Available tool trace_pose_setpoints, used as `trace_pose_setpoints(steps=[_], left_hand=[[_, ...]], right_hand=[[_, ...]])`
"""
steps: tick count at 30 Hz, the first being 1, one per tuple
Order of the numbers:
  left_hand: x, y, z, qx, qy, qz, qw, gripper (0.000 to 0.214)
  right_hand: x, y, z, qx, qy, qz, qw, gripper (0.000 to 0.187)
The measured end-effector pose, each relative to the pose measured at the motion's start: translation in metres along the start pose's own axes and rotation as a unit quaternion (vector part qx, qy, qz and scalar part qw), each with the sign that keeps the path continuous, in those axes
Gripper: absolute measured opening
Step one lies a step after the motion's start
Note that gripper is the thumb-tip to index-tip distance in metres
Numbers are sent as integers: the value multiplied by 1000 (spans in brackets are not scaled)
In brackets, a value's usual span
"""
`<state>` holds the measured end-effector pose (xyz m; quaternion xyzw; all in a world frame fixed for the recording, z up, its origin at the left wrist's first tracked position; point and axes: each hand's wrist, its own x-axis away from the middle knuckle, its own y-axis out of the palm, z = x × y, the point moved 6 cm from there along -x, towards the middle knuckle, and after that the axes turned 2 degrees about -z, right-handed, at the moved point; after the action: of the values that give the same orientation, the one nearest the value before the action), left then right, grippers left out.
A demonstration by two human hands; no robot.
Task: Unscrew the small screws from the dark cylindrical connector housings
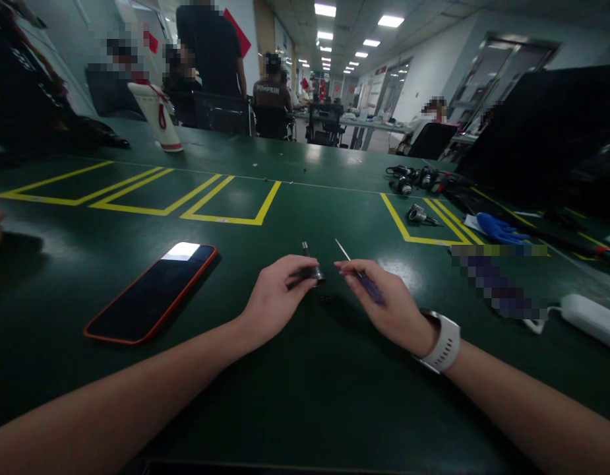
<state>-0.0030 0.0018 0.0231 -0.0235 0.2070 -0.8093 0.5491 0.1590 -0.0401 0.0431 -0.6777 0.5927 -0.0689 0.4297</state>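
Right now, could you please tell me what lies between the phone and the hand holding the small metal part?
Nothing: in the head view, only bare green table separates the phone from the left hand gripping the small metal part.

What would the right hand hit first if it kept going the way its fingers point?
Probably the small metal part pinched in the left hand. The right hand, holding a screwdriver, points leftward at it across a narrow gap; depth is unclear.
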Motion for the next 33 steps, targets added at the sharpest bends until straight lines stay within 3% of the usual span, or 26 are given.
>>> trace_pose_setpoints(steps=[5, 9, 19, 33], left_hand=[[-5, -9, -19, 212, -135, 70, 965, 27], [-5, -8, -20, 287, -161, 71, 942, 24], [0, -2, -11, 329, -194, 76, 921, 26], [2, 5, -10, 329, -196, 29, 923, 23]], right_hand=[[3, -25, -5, -117, 46, 94, 988, 16], [3, -24, -8, -169, 81, 77, 979, 21], [7, -13, 7, -114, 114, 28, 987, 27], [3, -6, 5, -40, 109, -9, 993, 30]])
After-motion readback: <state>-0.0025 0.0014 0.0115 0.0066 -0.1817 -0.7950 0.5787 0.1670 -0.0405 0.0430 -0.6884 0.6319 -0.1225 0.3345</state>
